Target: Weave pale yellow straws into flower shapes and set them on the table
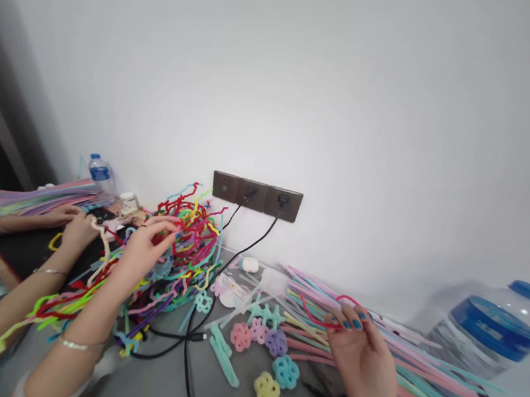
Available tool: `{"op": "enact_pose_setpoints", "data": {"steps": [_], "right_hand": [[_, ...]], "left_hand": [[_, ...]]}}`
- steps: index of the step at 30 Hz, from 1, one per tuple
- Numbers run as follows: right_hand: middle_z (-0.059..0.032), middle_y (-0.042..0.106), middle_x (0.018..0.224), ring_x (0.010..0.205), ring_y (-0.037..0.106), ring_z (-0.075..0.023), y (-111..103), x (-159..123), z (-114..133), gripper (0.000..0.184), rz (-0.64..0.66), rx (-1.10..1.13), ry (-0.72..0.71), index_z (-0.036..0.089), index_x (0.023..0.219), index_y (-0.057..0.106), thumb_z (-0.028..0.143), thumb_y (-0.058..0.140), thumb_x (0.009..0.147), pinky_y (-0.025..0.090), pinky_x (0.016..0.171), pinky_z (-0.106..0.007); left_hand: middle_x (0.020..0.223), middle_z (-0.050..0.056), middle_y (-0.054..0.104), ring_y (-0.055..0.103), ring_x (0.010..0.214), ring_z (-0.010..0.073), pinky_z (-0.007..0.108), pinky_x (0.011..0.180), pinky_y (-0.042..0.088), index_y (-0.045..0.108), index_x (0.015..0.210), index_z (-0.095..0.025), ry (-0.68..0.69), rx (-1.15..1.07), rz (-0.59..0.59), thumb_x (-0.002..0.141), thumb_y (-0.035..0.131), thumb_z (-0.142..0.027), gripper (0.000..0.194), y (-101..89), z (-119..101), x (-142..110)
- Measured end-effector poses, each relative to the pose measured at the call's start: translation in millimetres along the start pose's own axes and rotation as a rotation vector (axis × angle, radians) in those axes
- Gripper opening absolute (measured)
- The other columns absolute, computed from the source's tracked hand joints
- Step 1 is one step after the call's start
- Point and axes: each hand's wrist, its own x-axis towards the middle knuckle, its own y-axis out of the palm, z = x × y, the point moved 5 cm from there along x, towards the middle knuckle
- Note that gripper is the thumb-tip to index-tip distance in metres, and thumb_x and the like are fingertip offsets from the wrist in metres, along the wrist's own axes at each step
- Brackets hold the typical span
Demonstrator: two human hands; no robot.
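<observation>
Red pipe cleaner (321, 315) pinched in right hand (360, 361), left hand (143, 250) apart

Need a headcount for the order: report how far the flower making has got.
Done: five flowers lie finished on the table. In hand: right hand pinches a red stem; left hand reaches into the tangled pile. Left: the straight stems and most of that pile.

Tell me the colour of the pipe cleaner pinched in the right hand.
Red: the pipe cleaner in the right hand shows best in the head view.
</observation>
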Motion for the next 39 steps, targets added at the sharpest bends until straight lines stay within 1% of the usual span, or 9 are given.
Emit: {"op": "enact_pose_setpoints", "data": {"steps": [2,5,7,12,17,24,27,33,39], "right_hand": [[0.0075,0.039,0.063,0.054,0.043,-0.0086,0,0,0,0.030,-0.008,0.011,0.009,0.020,0.071,0.046,0.017,0.075,0.064,0.044,0.052,-0.025],[0.0076,0.040,0.064,0.053,0.042,-0.0080,0,-1,-1,0.031,-0.018,0.020,0.019,0.020,0.071,0.045,0.016,0.075,0.064,0.044,0.052,-0.024],[0.0077,0.040,0.064,0.053,0.042,-0.0079,1,-2,-1,0.031,-0.008,0.010,0.020,0.020,0.071,0.045,0.017,0.074,0.065,0.044,0.052,-0.024],[0.0078,0.039,0.064,0.053,0.041,-0.0077,2,-2,-1,0.030,0.014,-0.007,0.023,0.020,0.072,0.044,0.018,0.074,0.066,0.043,0.051,-0.024],[0.0072,0.039,0.064,0.053,0.040,-0.0087,-1,-1,-1,0.029,-0.004,-0.010,0.012,0.020,0.071,0.045,0.018,0.074,0.066,0.043,0.050,-0.025],[0.0075,0.040,0.064,0.053,0.040,-0.0079,-2,-1,-1,0.029,-0.006,0.003,0.023,0.020,0.072,0.045,0.018,0.074,0.066,0.043,0.051,-0.024],[0.0079,0.039,0.063,0.053,0.040,-0.0076,-1,-1,-1,0.031,0.014,-0.030,0.014,0.021,0.072,0.044,0.020,0.074,0.067,0.043,0.051,-0.023],[0.0074,0.039,0.063,0.052,0.040,-0.0087,-1,-1,0,0.029,0.007,-0.025,0.007,0.021,0.072,0.044,0.018,0.073,0.068,0.042,0.049,-0.026],[0.0076,0.040,0.064,0.052,0.041,-0.0080,-1,-1,-1,0.028,0.010,-0.003,0.019,0.021,0.073,0.045,0.016,0.072,0.068,0.043,0.049,-0.024]], "left_hand": [[0.107,0.009,0.068,0.061,0.104,0.0265,0.040,0.091,0.048,0.068,0.079,-0.019,-0.037,-0.084,-0.086,0.079,0.058,-0.037,0.020,-13.1,5,-2],[0.096,0.006,0.069,0.063,0.080,0.0204,0.030,0.067,0.053,0.069,0.081,-0.018,-0.195,-0.264,-0.205,0.073,0.066,-0.039,0.022,-26.2,17,-7],[0.087,0.002,0.067,0.058,0.064,0.0136,0.021,0.051,0.047,0.070,0.083,-0.018,-0.306,-0.437,-0.257,0.068,0.072,-0.036,0.024,-29.0,23,-11],[0.061,-0.003,0.061,0.050,0.047,0.0075,0.014,0.039,0.037,0.069,0.074,-0.016,-0.457,-0.854,-0.334,0.065,0.075,-0.016,0.011,-29.0,19,-12],[0.056,-0.003,0.061,0.054,0.044,0.0089,0.016,0.041,0.043,0.066,0.071,-0.015,-0.613,-1.084,-0.279,0.068,0.074,-0.011,0.010,-24.7,19,-13],[0.064,-0.002,0.067,0.060,0.048,0.0105,0.018,0.045,0.050,0.062,0.080,-0.017,-0.688,-1.247,-0.176,0.076,0.065,-0.008,0.010,-11.3,53,-13],[0.063,-0.001,0.068,0.061,0.049,0.0108,0.018,0.047,0.052,0.061,0.080,-0.016,-0.789,-1.298,-0.138,0.082,0.057,-0.008,0.009,-3.2,64,-14],[0.061,0.000,0.066,0.062,0.050,0.0127,0.024,0.053,0.055,0.062,0.081,-0.016,-0.849,-1.328,-0.141,0.085,0.056,-0.011,0.009,-0.8,68,-17],[0.057,0.000,0.063,0.056,0.045,0.0107,0.022,0.049,0.051,0.061,0.071,-0.015,-0.891,-1.316,-0.180,0.086,0.052,-0.007,0.019,0.9,66,-21]]}}
